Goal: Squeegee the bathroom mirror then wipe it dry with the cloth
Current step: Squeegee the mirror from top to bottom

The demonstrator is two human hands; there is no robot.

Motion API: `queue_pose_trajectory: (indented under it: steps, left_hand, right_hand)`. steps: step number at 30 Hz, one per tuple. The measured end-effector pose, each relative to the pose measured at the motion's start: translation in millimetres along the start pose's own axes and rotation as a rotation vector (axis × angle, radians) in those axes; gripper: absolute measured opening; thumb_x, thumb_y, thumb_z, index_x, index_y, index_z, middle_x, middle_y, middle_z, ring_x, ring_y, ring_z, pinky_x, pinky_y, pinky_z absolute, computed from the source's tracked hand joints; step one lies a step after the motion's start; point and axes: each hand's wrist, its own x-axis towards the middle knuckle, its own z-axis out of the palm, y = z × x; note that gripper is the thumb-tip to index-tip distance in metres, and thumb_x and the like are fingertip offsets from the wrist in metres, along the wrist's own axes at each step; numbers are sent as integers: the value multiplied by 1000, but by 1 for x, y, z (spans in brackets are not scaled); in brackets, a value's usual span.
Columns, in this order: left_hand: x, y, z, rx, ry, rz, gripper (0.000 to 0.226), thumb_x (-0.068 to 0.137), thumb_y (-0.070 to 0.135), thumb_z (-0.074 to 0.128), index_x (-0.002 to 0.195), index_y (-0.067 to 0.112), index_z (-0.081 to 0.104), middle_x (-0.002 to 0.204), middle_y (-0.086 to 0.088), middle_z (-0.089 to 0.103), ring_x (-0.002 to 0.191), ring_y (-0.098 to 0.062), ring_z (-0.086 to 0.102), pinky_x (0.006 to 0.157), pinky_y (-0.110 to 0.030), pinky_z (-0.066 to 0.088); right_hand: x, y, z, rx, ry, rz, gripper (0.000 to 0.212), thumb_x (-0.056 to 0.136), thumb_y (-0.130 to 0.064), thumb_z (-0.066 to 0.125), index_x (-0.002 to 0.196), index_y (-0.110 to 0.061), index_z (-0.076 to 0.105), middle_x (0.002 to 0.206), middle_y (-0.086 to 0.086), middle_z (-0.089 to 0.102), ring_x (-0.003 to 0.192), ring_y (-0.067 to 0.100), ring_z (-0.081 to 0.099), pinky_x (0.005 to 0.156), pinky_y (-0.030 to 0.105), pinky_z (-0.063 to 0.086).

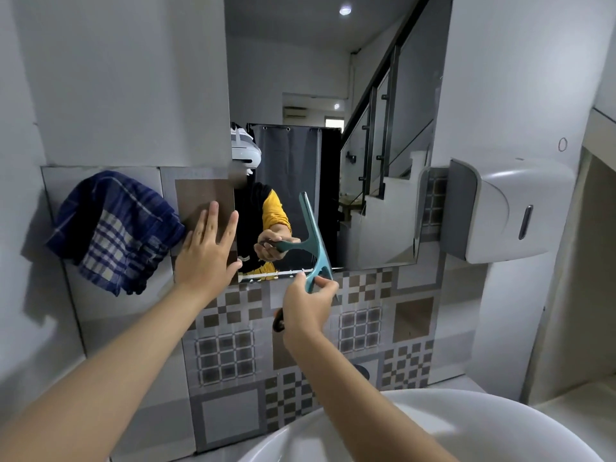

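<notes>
The tall mirror (333, 78) hangs on the wall above patterned tiles. A teal squeegee (316, 240) stands with its blade upright against the lower part of the glass. My right hand (308, 303) grips its handle just below the mirror's bottom edge. Flat against the wall at the mirror's lower left corner rests my left hand (208, 253), fingers spread and holding nothing. A blue and white checked cloth (111, 230) hangs on the wall to the left of that hand.
A white sink (483, 428) curves below at the bottom right. On the right wall, close to the mirror's edge, sits a white and grey dispenser (506, 211). Patterned brown and grey tiles (233, 361) cover the wall under the mirror.
</notes>
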Motion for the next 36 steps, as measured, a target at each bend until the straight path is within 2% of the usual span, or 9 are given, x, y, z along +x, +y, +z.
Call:
queue_pose_trajectory:
  steps: [7,10,13,17,21,23,25,32,36]
  left_hand:
    - [-11,-12,2,36,-44,15,100,75,36,72,147,21,4,156,-10,-11,143,-31,-1,111,-51,21]
    - [-14,-17,3,77,-66,22,103,74,35,74,148,18,3,156,-9,-13,144,-29,-2,112,-47,20]
    - [-15,-21,1,98,-72,27,104,74,34,73,147,14,3,156,-9,-11,144,-27,-3,113,-45,21]
    - [-21,-26,-1,104,-80,36,103,73,31,75,147,9,7,156,-9,-5,144,-26,2,110,-42,30]
    - [-25,-30,0,92,-89,52,103,67,25,80,144,3,16,156,-12,6,143,-28,10,110,-44,31]
    - [-25,-33,0,89,-96,65,103,68,23,79,144,1,13,156,-12,5,143,-27,9,112,-43,29]
    - [-26,-36,0,83,-105,70,103,71,23,77,145,2,9,156,-11,2,144,-26,7,113,-42,28]
    - [-29,-41,2,75,-99,100,102,68,16,78,144,0,12,156,-13,7,143,-28,12,110,-46,33]
    - [-29,-44,4,86,-73,112,98,66,-1,77,143,-2,17,154,-16,15,141,-30,20,105,-44,39]
  right_hand:
    - [-21,7,26,34,-13,10,18,95,-22,52,108,-19,39,103,8,56,74,13,58,58,25,47]
    - [-29,14,28,6,-50,-5,17,95,-21,52,105,-21,39,93,3,55,72,12,58,57,23,48]
    - [-35,24,26,-43,-79,-45,17,94,-21,55,101,-24,39,88,5,59,65,11,57,53,22,48]
    - [-40,40,23,-109,-101,-120,16,92,-21,57,99,-23,43,81,5,59,59,11,54,52,22,47]
    - [-40,54,15,-157,-118,-196,15,91,-19,59,99,-22,47,74,2,57,53,8,50,47,17,43]
    - [-39,62,8,-216,-129,-256,15,90,-18,60,101,-20,49,68,0,54,50,7,47,45,13,40]
    - [-36,69,-1,-278,-148,-307,15,90,-18,61,100,-21,50,63,0,53,48,9,46,45,16,40]
    - [-29,78,-24,-401,-186,-394,16,89,-16,64,99,-20,52,64,-6,53,42,2,45,45,13,41]
    - [-28,79,-31,-429,-203,-407,16,89,-14,65,97,-19,52,67,-7,53,42,-3,47,43,12,41]
